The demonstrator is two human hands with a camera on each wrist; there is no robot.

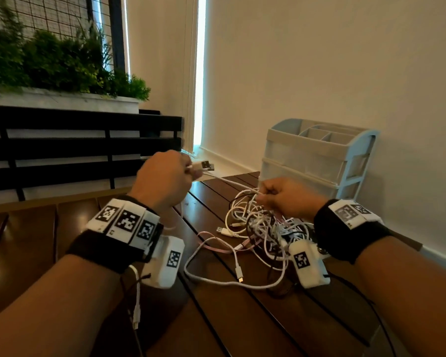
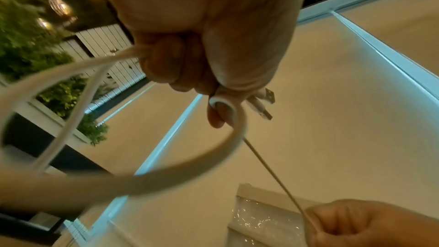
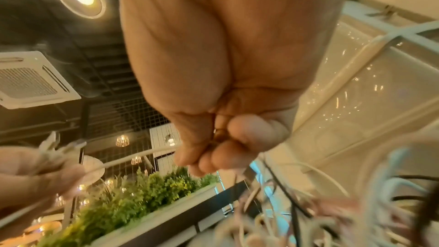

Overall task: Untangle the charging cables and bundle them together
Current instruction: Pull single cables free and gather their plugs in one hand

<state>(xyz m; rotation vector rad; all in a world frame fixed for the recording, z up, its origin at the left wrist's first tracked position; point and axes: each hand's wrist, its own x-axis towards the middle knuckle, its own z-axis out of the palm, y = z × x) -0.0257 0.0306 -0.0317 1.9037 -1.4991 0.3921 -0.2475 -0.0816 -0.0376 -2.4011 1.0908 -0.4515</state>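
A tangle of white, pink and black charging cables (image 1: 263, 228) lies on the dark wooden table (image 1: 242, 318). My left hand (image 1: 165, 181) is raised left of the tangle and grips white cables, with two USB plugs (image 1: 206, 166) sticking out past its fingers (image 2: 221, 108). One white cable (image 1: 232, 182) runs taut from it to my right hand (image 1: 286, 197), which pinches that cable (image 2: 273, 172) just above the tangle. Loose loops (image 2: 71, 119) hang from my left fist. In the right wrist view the curled fingers (image 3: 228, 149) hold the cable (image 3: 133, 159) over the blurred tangle (image 3: 332, 213).
A pale blue plastic drawer organiser (image 1: 319, 161) stands against the wall at the table's back right, just behind my right hand. A planter with green plants (image 1: 49, 65) sits above a black slatted bench (image 1: 75, 150) at left. A loose white cable end (image 1: 238, 273) lies nearer me.
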